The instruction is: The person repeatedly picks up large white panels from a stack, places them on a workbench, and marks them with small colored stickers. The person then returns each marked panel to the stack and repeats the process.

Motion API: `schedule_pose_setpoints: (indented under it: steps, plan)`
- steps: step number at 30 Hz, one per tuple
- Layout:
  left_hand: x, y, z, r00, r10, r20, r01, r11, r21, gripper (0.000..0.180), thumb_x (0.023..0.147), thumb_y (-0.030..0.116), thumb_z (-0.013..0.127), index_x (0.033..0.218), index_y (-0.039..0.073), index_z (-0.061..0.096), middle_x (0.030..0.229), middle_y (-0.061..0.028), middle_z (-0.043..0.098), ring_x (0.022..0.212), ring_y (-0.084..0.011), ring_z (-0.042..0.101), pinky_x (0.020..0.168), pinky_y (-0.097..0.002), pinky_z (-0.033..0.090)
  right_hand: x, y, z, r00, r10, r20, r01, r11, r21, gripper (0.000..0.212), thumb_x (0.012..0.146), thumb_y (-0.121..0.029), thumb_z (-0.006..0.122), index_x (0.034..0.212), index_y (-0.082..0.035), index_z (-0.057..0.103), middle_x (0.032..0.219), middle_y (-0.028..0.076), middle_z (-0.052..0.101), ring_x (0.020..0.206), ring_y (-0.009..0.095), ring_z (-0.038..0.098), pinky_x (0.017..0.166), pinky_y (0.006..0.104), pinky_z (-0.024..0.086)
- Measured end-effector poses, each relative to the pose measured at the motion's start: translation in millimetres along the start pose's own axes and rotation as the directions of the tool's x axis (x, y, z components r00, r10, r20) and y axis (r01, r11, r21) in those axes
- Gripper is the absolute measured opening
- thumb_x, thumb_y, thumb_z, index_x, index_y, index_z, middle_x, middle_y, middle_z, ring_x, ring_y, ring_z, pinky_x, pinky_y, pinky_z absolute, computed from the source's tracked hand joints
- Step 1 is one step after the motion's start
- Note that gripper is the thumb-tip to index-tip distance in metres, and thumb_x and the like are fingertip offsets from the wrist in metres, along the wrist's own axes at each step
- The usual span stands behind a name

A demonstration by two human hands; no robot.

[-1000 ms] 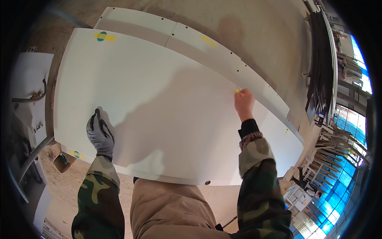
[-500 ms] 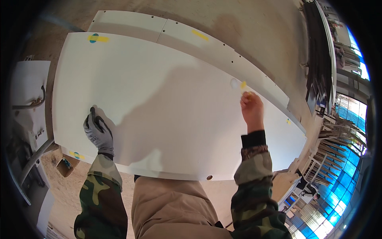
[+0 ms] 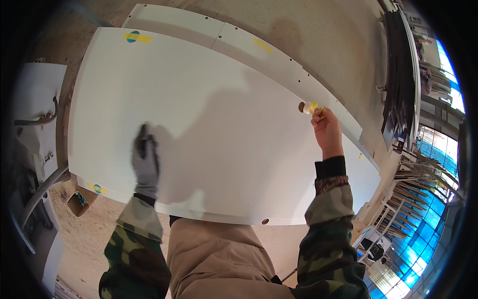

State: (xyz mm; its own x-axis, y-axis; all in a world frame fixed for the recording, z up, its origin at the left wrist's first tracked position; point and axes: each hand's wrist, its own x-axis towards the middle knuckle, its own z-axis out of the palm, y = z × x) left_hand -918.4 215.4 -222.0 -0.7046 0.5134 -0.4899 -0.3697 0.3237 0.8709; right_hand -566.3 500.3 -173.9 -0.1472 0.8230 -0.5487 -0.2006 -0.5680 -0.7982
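A large white panel (image 3: pixel 214 134) lies in front of me. My right hand (image 3: pixel 325 128), bare, pinches a strip of yellow tape (image 3: pixel 313 107) by its end near the panel's far right edge. At the other end of the tape is a small white disc (image 3: pixel 307 108), beside a round brown hole (image 3: pixel 301 107) in the panel. My left hand (image 3: pixel 145 162), in a grey glove with dark fingertips, is over the left part of the panel. Motion smears its fingers, and I see nothing held in it.
Another white panel (image 3: pixel 174 21) with small dark holes shows beyond the far edge. Yellow tape with a blue-green disc (image 3: pixel 133 37) sticks at the far left corner. White equipment with a curved handle (image 3: pixel 52 112) stands at left. A small box (image 3: pixel 78 204) sits on the floor.
My right hand has moved a little right and away from me with the tape; the white disc has shifted and the brown hole now shows. My left hand has moved right.
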Motion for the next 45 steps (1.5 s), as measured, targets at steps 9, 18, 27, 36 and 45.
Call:
schedule_pose_setpoints:
  steps: [9, 18, 27, 36, 45]
  plan:
    - [-61, 71, 105, 0.572, -0.232, 0.787, 0.541, 0.828, -0.149, 0.062, 0.088, 0.025, 0.058, 0.141, 0.016, 0.026, 0.103, -0.0055, 0.056, 0.058, -0.0112, 0.056, 0.049, -0.0225, 0.043, -109, 29, 133, 0.851, 0.403, 0.338, -0.447, 0.893, 0.060, 0.007, 0.087, -0.011, 0.046, 0.084, -0.006, 0.049, 0.077, 0.004, 0.052, 0.061, 0.012, 0.045, 0.054, 0.0231, 0.035]
    - [35, 64, -28, 0.946, 0.320, 0.054, -0.320, 0.889, 0.327, 0.040, 0.083, -0.001, 0.053, 0.122, 0.008, 0.051, 0.096, -0.0075, 0.054, 0.076, -0.0175, 0.056, 0.063, -0.0258, 0.047, 6, 60, 264, 0.902, -0.108, 0.418, 0.220, 0.948, -0.230, 0.026, 0.084, -0.001, 0.047, 0.110, 0.000, 0.051, 0.092, 0.007, 0.052, 0.084, 0.016, 0.050, 0.078, 0.0301, 0.042]
    - [95, 16, -92, 0.788, 0.585, 0.193, -0.493, 0.411, 0.766, 0.048, 0.072, 0.019, 0.065, 0.119, 0.022, 0.055, 0.096, -0.0077, 0.053, 0.084, -0.0272, 0.055, 0.068, -0.0394, 0.047, 119, 102, 346, 0.587, -0.158, 0.794, 0.666, -0.462, -0.585, 0.007, 0.081, -0.009, 0.058, 0.084, -0.002, 0.058, 0.087, 0.011, 0.056, 0.078, 0.031, 0.057, 0.068, 0.0385, 0.048]
    - [103, 13, -99, 0.854, 0.477, 0.208, -0.407, 0.365, 0.838, 0.048, 0.073, 0.019, 0.065, 0.119, 0.021, 0.054, 0.099, -0.0096, 0.052, 0.087, -0.0294, 0.055, 0.070, -0.0424, 0.047, 125, 98, 359, 0.502, 0.093, 0.860, 0.635, -0.715, -0.293, 0.002, 0.078, -0.004, 0.053, 0.079, -0.003, 0.054, 0.083, 0.011, 0.054, 0.078, 0.026, 0.059, 0.066, 0.0347, 0.051]
    - [90, 20, -97, 0.838, 0.496, 0.228, -0.424, 0.328, 0.844, 0.046, 0.073, 0.019, 0.065, 0.118, 0.021, 0.054, 0.099, -0.0080, 0.053, 0.083, -0.0278, 0.055, 0.067, -0.0414, 0.046, 105, 92, 367, 0.517, 0.202, 0.832, 0.607, -0.771, -0.190, 0.003, 0.077, -0.006, 0.054, 0.077, -0.004, 0.052, 0.081, 0.010, 0.053, 0.077, 0.027, 0.059, 0.065, 0.0362, 0.051]
